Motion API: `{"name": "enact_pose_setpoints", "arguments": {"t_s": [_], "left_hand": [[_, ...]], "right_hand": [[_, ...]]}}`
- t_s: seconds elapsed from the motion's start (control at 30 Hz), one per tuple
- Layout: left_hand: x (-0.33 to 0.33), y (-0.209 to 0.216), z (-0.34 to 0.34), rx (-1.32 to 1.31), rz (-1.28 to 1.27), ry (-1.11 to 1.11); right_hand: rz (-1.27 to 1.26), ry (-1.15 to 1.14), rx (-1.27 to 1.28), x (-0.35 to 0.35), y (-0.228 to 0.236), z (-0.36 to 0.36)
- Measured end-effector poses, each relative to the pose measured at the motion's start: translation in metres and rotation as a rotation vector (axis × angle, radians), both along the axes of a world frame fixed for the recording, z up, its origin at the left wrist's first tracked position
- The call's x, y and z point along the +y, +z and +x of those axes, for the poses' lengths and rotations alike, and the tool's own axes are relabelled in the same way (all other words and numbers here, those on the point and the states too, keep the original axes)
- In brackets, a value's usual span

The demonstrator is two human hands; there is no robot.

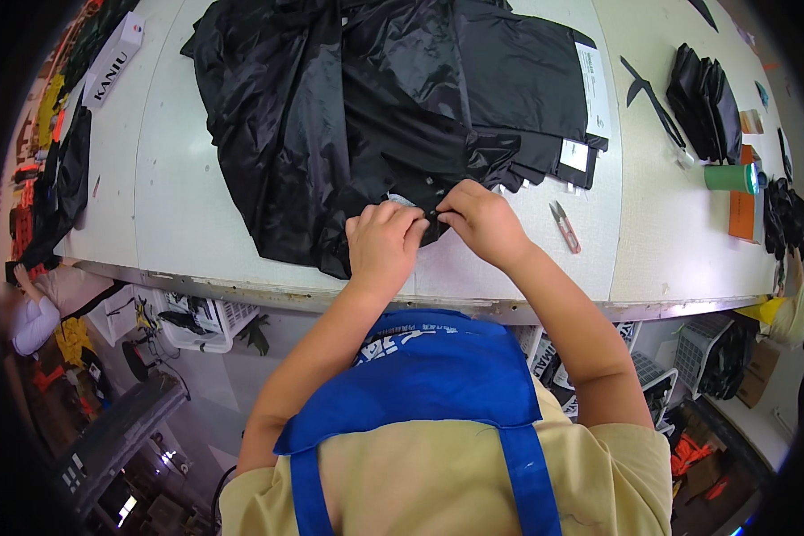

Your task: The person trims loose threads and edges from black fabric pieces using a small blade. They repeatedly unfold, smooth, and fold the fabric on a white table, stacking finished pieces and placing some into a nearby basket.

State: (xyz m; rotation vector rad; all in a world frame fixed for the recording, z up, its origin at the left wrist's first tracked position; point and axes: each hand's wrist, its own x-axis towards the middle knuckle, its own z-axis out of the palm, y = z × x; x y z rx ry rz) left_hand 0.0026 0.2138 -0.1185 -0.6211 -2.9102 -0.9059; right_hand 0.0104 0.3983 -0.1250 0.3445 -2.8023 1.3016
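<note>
A shiny black garment (pixel 313 134) lies spread over the white table in front of me. At its near edge my left hand (pixel 385 234) is closed, fingers bent and pinching the black fabric beside a small whitish patch (pixel 401 200). Just to the right, my right hand (pixel 481 219) pinches the same edge between thumb and fingertips. The two hands are a short gap apart, and small light specks show on the cloth between and above them. Thread snips (pixel 565 228) with reddish handles rest on the table right of my right hand.
Folded black pieces with white labels (pixel 576 155) lie under the garment's right side. Farther right are large black shears (pixel 652 103), a black folded bundle (pixel 704 103), a green cylinder (pixel 731 178) and an orange box (pixel 743 214). A white box (pixel 113 61) stands far left. Below the table edge is a white basket (pixel 210 320).
</note>
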Motion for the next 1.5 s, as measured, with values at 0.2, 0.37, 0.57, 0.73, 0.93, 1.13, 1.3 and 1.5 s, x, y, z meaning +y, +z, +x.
{"name": "enact_pose_setpoints", "arguments": {"t_s": [0.2, 0.37, 0.57, 0.73, 0.93, 1.13, 1.3, 1.5], "left_hand": [[-0.003, -0.021, 0.004, 0.087, 0.037, -0.123], [0.001, -0.03, 0.003, 0.067, 0.068, -0.138], [0.009, -0.02, -0.042, -0.062, 0.058, -0.223], [0.063, -0.041, -0.098, -0.814, -0.148, -0.408], [0.103, -0.05, -0.106, -0.851, -0.092, -0.531], [0.131, -0.044, -0.119, -0.857, -0.208, -0.647], [0.151, -0.054, -0.121, -0.645, -0.2, -0.71], [0.154, -0.053, -0.109, -0.678, -0.128, -0.559]], "right_hand": [[-0.007, -0.052, -0.093, -0.001, -0.004, 0.008], [0.106, -0.037, -0.021, -0.014, -0.005, 0.014], [0.085, -0.185, 0.192, -0.023, -0.024, 0.028], [0.019, -0.354, 0.155, -0.021, -0.028, 0.035], [0.032, -0.606, 0.176, 0.0, -0.02, 0.028], [0.028, -0.709, 0.108, 0.005, -0.002, 0.028], [-0.012, -0.771, -0.032, 0.006, -0.001, 0.028], [-0.014, -0.757, -0.061, -0.013, -0.005, 0.041]]}}
